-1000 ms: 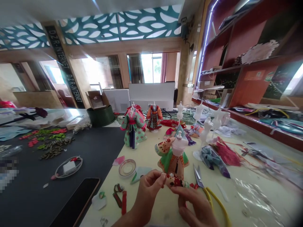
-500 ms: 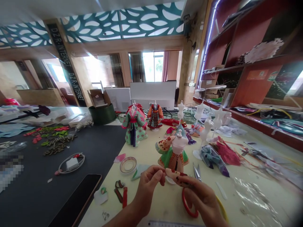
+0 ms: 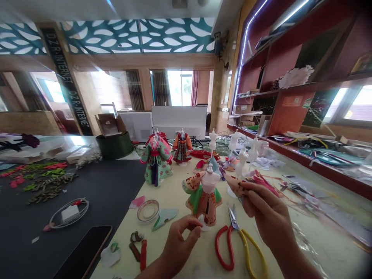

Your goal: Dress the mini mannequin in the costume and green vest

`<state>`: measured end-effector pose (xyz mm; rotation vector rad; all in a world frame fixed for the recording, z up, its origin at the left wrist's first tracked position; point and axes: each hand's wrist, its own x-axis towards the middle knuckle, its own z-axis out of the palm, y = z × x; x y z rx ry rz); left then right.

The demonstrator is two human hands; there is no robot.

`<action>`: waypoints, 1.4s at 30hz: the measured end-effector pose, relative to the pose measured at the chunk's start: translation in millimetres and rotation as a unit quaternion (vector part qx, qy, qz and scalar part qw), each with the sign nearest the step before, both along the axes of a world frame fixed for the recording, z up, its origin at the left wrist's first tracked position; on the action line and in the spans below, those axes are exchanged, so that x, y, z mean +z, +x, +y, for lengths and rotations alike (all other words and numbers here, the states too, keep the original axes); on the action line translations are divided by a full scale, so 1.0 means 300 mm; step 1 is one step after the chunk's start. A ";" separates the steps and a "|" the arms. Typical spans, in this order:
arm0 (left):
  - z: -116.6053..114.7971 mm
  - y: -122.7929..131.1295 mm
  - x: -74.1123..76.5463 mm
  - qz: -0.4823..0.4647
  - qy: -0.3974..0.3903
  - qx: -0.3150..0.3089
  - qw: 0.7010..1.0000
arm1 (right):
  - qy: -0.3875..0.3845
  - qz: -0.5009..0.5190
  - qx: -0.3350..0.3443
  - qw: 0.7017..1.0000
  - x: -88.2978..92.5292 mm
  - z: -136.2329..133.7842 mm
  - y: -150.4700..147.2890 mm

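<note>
We hold the printed cloth [image 3: 236, 185] in our right hand [image 3: 266, 209], its fingers closed on the right end while the narrower end points left, raised above the bench [image 3: 174, 199]. The cloth is peach with dark marks, to the right of the dressed form [image 3: 209, 180] and apart from it. Our left hand [image 3: 178, 245] is low by the base of that form, thumb and forefinger curled close together; we cannot tell whether the tips meet or whether anything thin lies between them.

The dressed form stands upright in a green and peach skirt [image 3: 203, 203], with a flowered sleeve [image 3: 192, 183] on its left side as we look, and its white chest shows. Between our hands lie the scissors [image 3: 233, 221], blades pointing away from us, the red and yellow handles spread.

Left of the skirt we see the tape [image 3: 139, 213], a green scrap [image 3: 165, 217] just beside it, a pink scrap [image 3: 137, 202] behind and a red ribbon [image 3: 143, 254] nearer us. The phone [image 3: 84, 252] lies farther left, near a cable [image 3: 87, 207]. Behind, a green robe [image 3: 157, 161] and an orange robe [image 3: 182, 147] stand upright, with white forms [image 3: 241, 162] to their right.
</note>
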<state>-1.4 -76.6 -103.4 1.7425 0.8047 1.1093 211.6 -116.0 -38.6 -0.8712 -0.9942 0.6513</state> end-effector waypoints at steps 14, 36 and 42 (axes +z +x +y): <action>0.008 -0.040 0.095 -0.015 0.303 0.111 0.946 | -0.039 -0.039 0.035 0.998 0.031 0.054 0.013; 0.181 0.105 0.361 0.048 0.134 -0.042 0.989 | -0.055 -0.049 0.050 0.996 0.057 0.079 0.014; 0.179 0.109 0.367 0.032 0.145 -0.038 0.988 | -0.065 -0.055 0.048 0.995 0.061 0.078 0.015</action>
